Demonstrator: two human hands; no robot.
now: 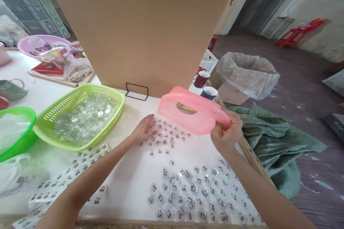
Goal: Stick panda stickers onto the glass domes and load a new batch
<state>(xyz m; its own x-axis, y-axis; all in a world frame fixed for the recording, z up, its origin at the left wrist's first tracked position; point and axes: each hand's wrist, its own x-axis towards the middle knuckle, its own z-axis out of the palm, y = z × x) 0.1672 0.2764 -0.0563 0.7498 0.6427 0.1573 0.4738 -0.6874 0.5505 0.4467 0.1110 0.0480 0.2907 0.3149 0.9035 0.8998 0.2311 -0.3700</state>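
Note:
My right hand (227, 132) is closed round the handle of a pink translucent plastic dustpan (185, 109), which has an oval picture label. The pan is tilted above the white tabletop, in front of a tall brown board. My left hand (143, 128) lies with its fingers stretched out at the left edge of a cluster of small clear round pieces with panda prints (163, 136). A larger spread of similar panda pieces (188, 195) covers the table nearer to me. Under my left forearm lie sheets of panda stickers (80, 162).
Clear round pieces fill a yellow-green basket (120, 109) on the left, next to a green bowl (33, 120). A black wire stand (137, 97) stands before the brown board (145, 32). Two mugs (202, 79) and a lined bin (247, 78) are at the right.

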